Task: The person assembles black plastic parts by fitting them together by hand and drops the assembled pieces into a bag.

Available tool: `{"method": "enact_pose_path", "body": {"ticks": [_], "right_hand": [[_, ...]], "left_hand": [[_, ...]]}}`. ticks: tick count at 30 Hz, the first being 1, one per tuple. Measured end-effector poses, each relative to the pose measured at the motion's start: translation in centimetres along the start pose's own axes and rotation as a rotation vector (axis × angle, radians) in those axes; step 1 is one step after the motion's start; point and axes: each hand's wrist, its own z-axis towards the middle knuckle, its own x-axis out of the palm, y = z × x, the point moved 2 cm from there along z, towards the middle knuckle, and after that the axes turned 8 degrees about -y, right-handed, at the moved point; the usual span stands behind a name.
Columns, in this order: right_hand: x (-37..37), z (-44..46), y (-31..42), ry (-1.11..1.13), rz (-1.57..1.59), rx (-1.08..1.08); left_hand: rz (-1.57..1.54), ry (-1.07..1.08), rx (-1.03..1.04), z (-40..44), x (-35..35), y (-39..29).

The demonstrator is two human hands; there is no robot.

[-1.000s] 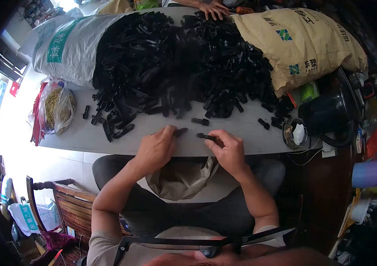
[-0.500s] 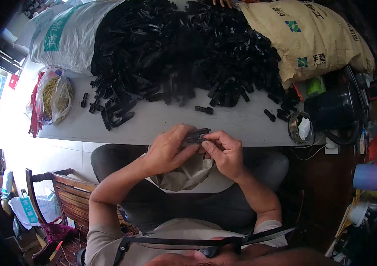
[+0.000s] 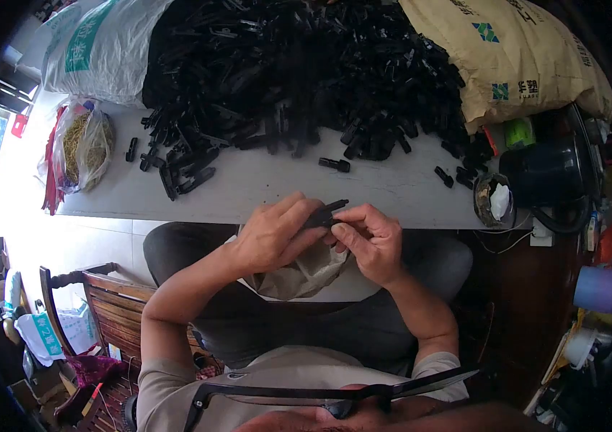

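Note:
Between my two hands, just above the table's near edge, are slim black plastic parts (image 3: 326, 213). My left hand (image 3: 274, 234) is closed round them from the left, its fingers covering much of their length. From the right, my right hand (image 3: 371, 243) pinches the near end with thumb and forefinger. How the parts fit together is hidden by my fingers. Below the hands, a brown paper sack (image 3: 304, 273) lies open between my knees. A single black piece (image 3: 334, 165) rests on the table beyond the hands.
A large heap of black plastic parts (image 3: 270, 79) covers the far table (image 3: 234, 194), flanked by a white sack (image 3: 108, 54) and a tan sack (image 3: 515, 65). A clear bag of small golden pieces (image 3: 88, 147) lies left. To the right stand a jar (image 3: 494, 201) and a black container (image 3: 542, 180).
The black parts in my hands have turned slightly, with one end now sticking up more to the right. The view has shifted a little. Another person's fingers at the far edge are now mostly out of view.

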Motion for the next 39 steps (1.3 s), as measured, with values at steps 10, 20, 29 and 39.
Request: {"method": "enact_pose_path", "body": {"ticks": [10, 20, 29, 39], "right_hand": [[-1.1, 1.0, 1.2, 0.194, -0.267, -0.262], [-1.3, 0.9, 1.0, 0.137, -0.298, -0.417], [-1.0, 1.5, 1.1, 0.156, -0.318, -0.306], [-0.5, 2.1, -0.7, 0.086, -0.695, -0.383]], "left_hand": [[-0.009, -0.012, 0.166, -0.4, -0.3, 0.1], [-0.189, 0.028, 0.084, 0.1, -0.3, -0.1], [-0.159, 0.158, -0.033, 0.6, -0.9, 1.4], [0.427, -0.245, -0.189, 2.6, -2.5, 3.9]]}}
